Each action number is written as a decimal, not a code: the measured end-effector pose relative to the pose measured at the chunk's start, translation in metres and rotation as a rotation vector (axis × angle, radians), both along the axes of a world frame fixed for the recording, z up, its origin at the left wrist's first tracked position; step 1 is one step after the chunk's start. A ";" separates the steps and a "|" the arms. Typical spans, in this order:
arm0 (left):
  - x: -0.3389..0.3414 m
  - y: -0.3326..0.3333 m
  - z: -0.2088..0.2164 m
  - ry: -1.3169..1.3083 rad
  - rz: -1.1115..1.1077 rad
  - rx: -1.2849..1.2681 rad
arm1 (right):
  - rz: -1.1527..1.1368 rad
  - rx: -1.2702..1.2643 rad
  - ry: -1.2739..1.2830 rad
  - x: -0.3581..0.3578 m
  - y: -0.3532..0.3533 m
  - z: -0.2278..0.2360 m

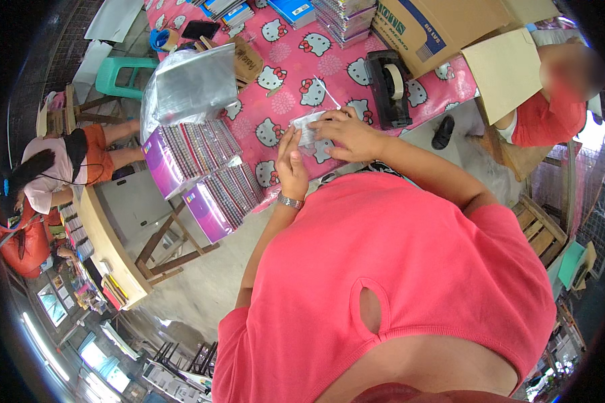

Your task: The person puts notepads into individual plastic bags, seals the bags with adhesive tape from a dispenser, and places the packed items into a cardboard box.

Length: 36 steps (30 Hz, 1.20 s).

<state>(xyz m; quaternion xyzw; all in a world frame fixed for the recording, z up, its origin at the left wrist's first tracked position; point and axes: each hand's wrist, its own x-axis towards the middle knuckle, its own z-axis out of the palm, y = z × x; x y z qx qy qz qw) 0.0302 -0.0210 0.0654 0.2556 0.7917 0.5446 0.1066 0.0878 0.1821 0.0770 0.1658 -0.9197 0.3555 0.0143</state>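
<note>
Coral-pink shirt (396, 262) of the person is seen nearest to the camera, with both forearms stretched past it toward the desk (329, 65), which is covered by a pink cloth with white cat faces. Near the close edge of this desk, a small pale, shiny packet (306, 127) is placed between the two hands. It is touched from its right by the right hand (349, 136), whose fingers are bent and a little spread. Its left side is met by the fingers of the left hand (293, 164), which are kept narrow, close together; whether the packet is pinched or only pressed cannot be told. At the left, purple notebooks (198, 151) are stacked, and clear plastic sheets (198, 80) are seen beyond them. At the right, a black tape dispenser (388, 94) is set near a cardboard box (440, 30).
</note>
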 end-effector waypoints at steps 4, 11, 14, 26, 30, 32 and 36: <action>0.002 0.000 -0.002 0.105 -0.019 -0.002 | -0.032 0.131 0.010 -0.003 -0.013 0.000; 0.004 0.002 0.000 0.107 -0.054 -0.026 | -0.021 0.154 0.043 -0.004 -0.012 -0.004; -0.004 0.010 0.006 0.326 -0.141 -0.331 | -0.047 0.139 0.073 -0.003 -0.008 -0.005; 0.001 0.015 0.001 0.592 -0.306 -0.522 | -1.188 -0.362 -0.330 0.110 0.088 -0.071; 0.009 0.016 0.002 0.736 -0.363 -0.674 | -1.251 -1.013 -0.325 0.108 0.074 -0.072; 0.008 0.014 -0.001 0.715 -0.369 -0.705 | -1.253 -1.137 -0.231 0.114 0.056 -0.066; 0.009 0.011 -0.006 0.694 -0.363 -0.677 | -1.165 -1.625 -0.420 0.135 0.041 -0.081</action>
